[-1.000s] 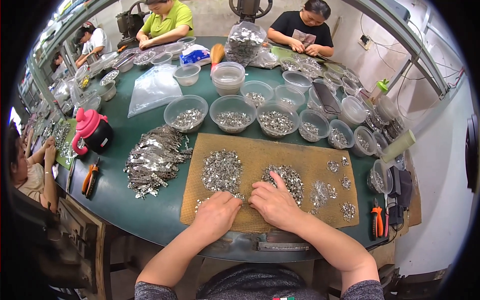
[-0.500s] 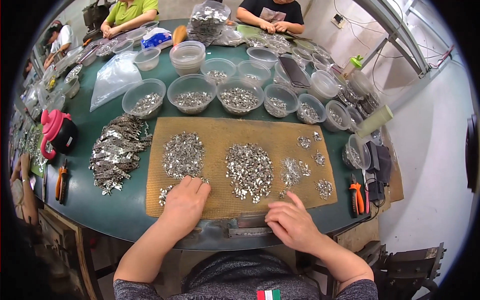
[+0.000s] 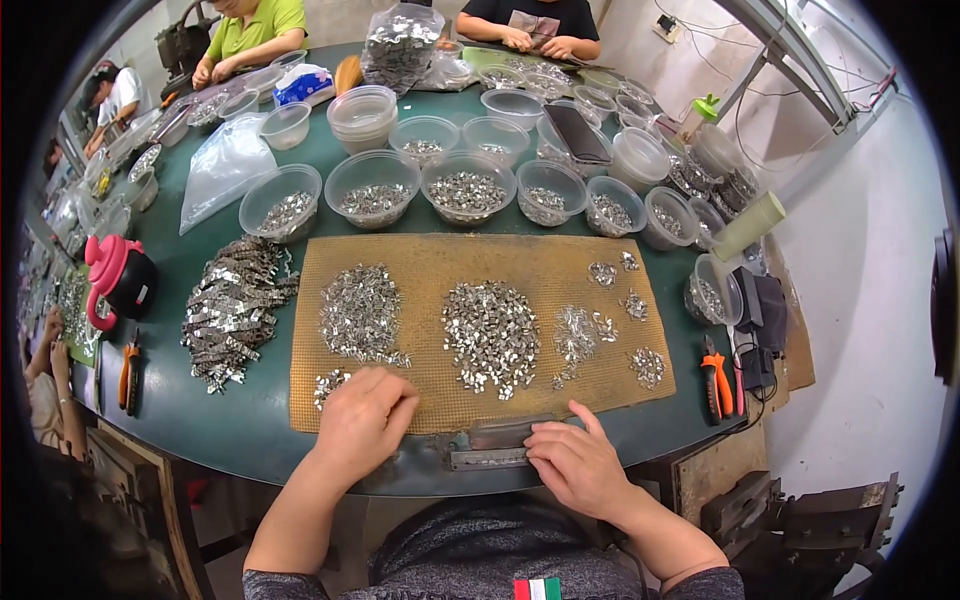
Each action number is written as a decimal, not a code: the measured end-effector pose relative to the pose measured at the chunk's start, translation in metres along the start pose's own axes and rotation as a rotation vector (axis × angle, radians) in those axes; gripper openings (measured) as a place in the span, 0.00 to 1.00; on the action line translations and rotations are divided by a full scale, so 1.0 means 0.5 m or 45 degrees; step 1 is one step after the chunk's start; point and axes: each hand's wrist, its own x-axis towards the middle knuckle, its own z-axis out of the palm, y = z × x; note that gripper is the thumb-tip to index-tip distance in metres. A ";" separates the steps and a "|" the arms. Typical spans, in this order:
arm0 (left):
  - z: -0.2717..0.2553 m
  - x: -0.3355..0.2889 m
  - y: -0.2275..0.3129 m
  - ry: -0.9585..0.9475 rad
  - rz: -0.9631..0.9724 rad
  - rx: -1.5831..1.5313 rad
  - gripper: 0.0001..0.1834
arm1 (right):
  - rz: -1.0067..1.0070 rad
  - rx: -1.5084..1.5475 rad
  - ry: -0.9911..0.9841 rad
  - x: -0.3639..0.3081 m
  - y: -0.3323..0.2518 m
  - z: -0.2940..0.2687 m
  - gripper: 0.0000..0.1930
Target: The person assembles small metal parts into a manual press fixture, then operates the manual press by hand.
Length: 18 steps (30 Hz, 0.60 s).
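Note:
My left hand (image 3: 365,415) is closed in a pinch over the near left part of a tan ribbed mat (image 3: 425,410); whatever its fingertips hold is hidden. Just beyond it lies a pile of small silvery metal pieces (image 3: 362,312), with a smaller heap (image 3: 330,384) beside it. My right hand (image 3: 580,460) has its fingers bent together at the right end of a slotted metal fixture (image 3: 488,458) on the table's near edge, one finger sticking out. Anything in that grip is too small to tell. A larger pile of shiny bent pieces (image 3: 490,335) sits mid-mat.
Clear plastic bowls of metal parts (image 3: 468,188) line the mat's far side. Linked metal strips (image 3: 235,315) are heaped left, near orange-handled pliers (image 3: 130,375) and a pink-lidded black jug (image 3: 120,275). More pliers (image 3: 716,380) lie right. Co-workers (image 3: 540,30) sit across the table.
My left hand has drawn back toward me from the edge of the left pile. My right hand has shifted slightly nearer and left, to the fixture. The whole view has moved a little.

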 end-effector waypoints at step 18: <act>0.049 -0.049 0.098 -0.420 -0.783 -1.594 0.08 | -0.074 -0.104 0.086 -0.014 -0.041 -0.035 0.16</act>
